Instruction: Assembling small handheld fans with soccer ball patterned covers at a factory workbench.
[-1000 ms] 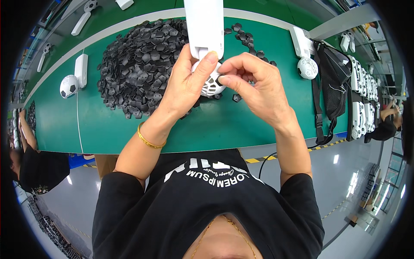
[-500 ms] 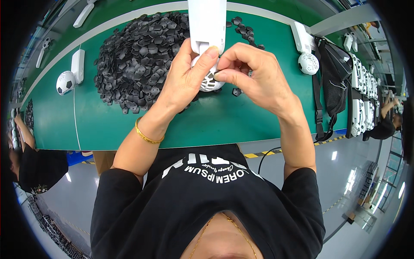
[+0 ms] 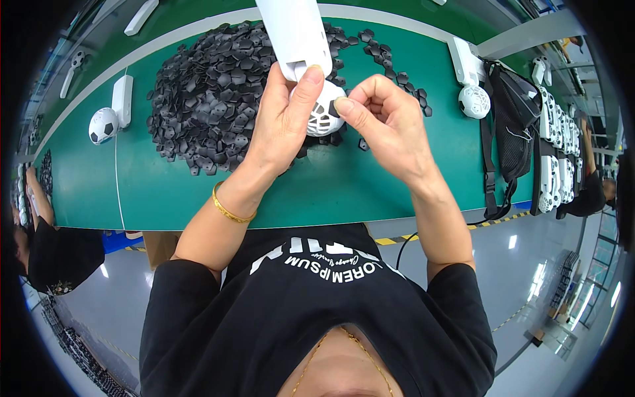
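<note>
My left hand (image 3: 281,126) is closed around the neck of a white device with a long flat body (image 3: 294,36) and a round, slotted, ball-shaped head (image 3: 321,124). Its thumb lies across the joint between the two. A small black pentagon piece (image 3: 334,108) sits against the right side of the ball, at the thumb tip of my right hand (image 3: 390,126). The right hand's other fingers are curled in, partly hiding each other. Behind and left of the device lies a big heap of black pentagon pieces (image 3: 205,99).
Another white device with a black-and-white ball head (image 3: 102,126) lies on the green table (image 3: 344,192) at left; a similar one (image 3: 473,100) lies at right. Beside that are a black mesh bag (image 3: 519,122) and rows of white devices (image 3: 550,178). Other people work at both sides.
The white device has swung, its body tilting to the left. My right hand has shifted slightly, and a black pentagon piece now shows at its thumb against the ball.
</note>
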Tool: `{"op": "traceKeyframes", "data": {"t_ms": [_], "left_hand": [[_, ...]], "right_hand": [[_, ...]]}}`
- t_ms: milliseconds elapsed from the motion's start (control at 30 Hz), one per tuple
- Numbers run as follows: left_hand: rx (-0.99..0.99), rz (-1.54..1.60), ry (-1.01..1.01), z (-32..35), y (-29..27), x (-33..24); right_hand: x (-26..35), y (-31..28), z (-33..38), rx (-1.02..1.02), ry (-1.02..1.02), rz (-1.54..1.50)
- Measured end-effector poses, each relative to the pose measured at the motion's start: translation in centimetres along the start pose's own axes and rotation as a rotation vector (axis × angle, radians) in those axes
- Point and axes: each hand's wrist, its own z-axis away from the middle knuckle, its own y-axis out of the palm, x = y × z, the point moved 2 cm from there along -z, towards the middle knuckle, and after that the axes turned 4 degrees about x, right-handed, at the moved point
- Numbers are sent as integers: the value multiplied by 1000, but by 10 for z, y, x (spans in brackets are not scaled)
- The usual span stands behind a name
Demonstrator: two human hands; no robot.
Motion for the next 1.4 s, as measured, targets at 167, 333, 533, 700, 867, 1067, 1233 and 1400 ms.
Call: {"op": "traceKeyframes", "data": {"t_ms": [167,333,533,700,867,1067,1233,1400], "left_hand": [[-41,-67,66,3,0,3],[1,-113,132,1,1,0],[29,-152,125,7,0,1],[51,-176,141,7,4,5],[-1,-3,32,2,4,-3],[-12,94,-2,-1,0,-6],[-7,119,-9,-1,2,-7],[6,185,-18,-1,2,-9]], "right_hand": [[0,6,3,-32,28,-36],[-11,0,-8,8,-22,-66],[-8,-4,-6,153,113,-175],[-21,-8,5,83,25,-60],[-19,-13,36,31,32,402],[-31,1,47,43,-264,1075],[-17,1,43,175,-174,1276],[-21,-24,40,74,-271,907]]}}
